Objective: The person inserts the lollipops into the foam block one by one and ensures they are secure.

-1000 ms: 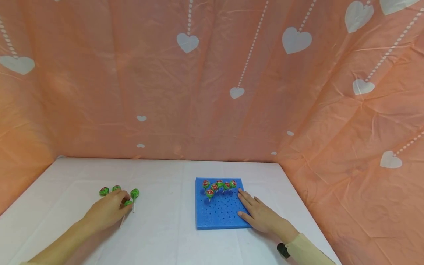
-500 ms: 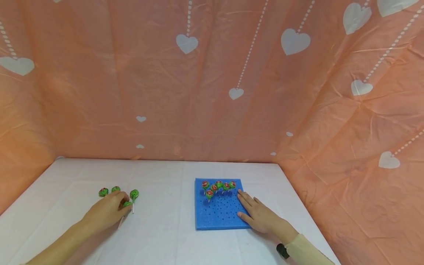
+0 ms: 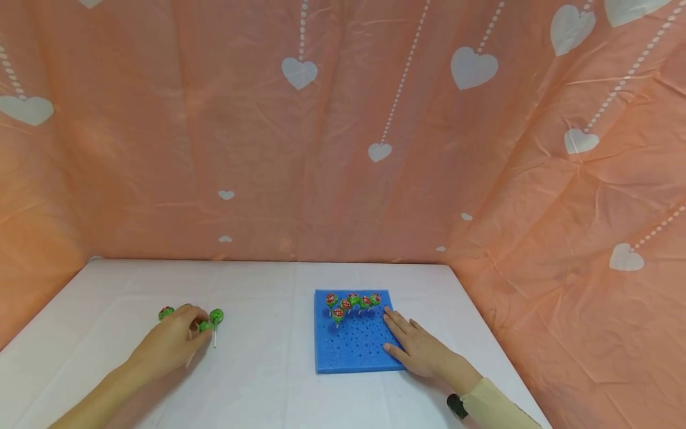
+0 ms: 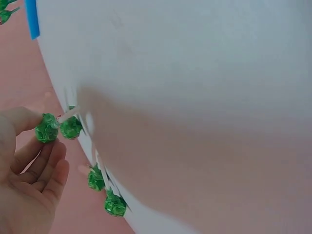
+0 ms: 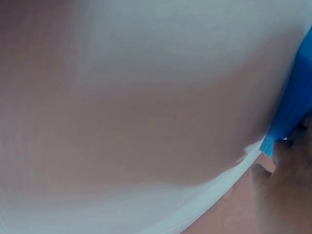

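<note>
While the left hand (image 3: pixel 174 338) pinches a green lollipop (image 4: pixel 47 127) by the head, thumb against finger, it sits well left of the blue foam board (image 3: pixel 351 356); the held stick angles down toward the board's near-edge level. Three more lollipops lie loose, also left of the board: the one nearest it (image 3: pixel 217 316) is just beside the hand, the other two are farther off, partly hidden by the hand in the head view.

Right hand (image 3: pixel 426 348): flat, fingers extended, holding nothing, resting on the board's right edge. Light sleeve (image 3: pixel 495 405) and dark band (image 3: pixel 457 406) at that wrist, off the board's near right corner.

Board has many small holes; six red-and-green lollipops (image 3: pixel 338 314) stand in its far half, heads up, some slightly tilted. White-covered table (image 3: pixel 257 381) under the board; orange backdrop (image 3: pixel 257 143) with white hearts (image 3: pixel 474 68) and dotted lines rises beyond it.
</note>
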{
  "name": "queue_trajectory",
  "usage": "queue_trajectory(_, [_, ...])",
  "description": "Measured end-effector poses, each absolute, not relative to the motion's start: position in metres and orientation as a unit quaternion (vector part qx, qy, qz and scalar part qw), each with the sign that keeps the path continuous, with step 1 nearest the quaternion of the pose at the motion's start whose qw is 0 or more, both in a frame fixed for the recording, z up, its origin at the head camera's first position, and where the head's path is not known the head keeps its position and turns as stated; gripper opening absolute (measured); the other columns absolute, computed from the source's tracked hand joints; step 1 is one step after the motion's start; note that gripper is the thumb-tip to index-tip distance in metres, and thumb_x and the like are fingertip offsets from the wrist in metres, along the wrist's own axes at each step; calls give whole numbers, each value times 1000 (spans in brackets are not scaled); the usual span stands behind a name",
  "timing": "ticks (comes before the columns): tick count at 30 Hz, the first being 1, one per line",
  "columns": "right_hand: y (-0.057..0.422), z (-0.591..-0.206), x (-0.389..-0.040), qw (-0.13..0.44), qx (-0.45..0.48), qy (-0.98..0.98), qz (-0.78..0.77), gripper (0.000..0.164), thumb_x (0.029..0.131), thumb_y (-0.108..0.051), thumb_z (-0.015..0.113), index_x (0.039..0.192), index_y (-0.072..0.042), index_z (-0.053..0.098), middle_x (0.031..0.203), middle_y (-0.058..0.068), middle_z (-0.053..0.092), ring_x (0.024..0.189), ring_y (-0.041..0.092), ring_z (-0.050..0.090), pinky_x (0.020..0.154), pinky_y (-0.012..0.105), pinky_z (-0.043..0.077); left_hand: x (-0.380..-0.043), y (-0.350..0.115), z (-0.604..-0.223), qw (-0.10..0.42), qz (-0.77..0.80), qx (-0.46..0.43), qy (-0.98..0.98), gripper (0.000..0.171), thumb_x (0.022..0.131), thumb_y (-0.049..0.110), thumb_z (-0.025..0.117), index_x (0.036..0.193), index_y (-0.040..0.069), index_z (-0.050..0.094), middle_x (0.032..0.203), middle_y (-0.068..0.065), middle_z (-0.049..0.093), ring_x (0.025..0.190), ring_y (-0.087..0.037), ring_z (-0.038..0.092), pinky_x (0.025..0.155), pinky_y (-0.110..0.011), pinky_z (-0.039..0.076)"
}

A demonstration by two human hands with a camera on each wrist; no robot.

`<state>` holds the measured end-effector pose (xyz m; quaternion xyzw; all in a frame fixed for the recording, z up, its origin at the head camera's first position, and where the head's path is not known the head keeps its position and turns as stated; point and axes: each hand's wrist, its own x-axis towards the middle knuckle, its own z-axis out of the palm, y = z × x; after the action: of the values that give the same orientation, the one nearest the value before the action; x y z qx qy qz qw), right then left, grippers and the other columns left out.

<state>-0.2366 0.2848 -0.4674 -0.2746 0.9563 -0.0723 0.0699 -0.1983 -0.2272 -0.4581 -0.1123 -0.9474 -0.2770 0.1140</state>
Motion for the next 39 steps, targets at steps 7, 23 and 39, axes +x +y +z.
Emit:
queue_trajectory(7, [285, -467, -237, 73, -273, 957, -69, 75, 110, -54, 39, 164, -5, 23, 174, 11, 14, 158, 32, 20, 125, 56, 22, -196, -220, -453, 158, -307, -108, -932, 18, 96, 19, 74, 108, 7, 71, 101, -1, 67, 85, -17, 61, 73, -34, 49])
queue_trajectory(23, [284, -468, -237, 77, -268, 958, -63, 76, 109, -55, 39, 164, -5, 24, 174, 10, 16, 158, 31, 20, 126, 56, 21, -197, -190, -446, 252, -368, -135, -885, 21, 87, 5, 80, 107, 7, 72, 103, 0, 69, 89, -17, 64, 75, -27, 55])
queue_trajectory(39, [283, -465, -235, 76, -271, 957, -67, 76, 109, -54, 40, 164, -3, 25, 173, 14, 17, 157, 35, 21, 124, 60, 21, -204, -146, -442, 277, -410, -158, -854, 25, 87, 1, 79, 108, 10, 72, 105, 3, 69, 92, -16, 65, 79, -24, 54])
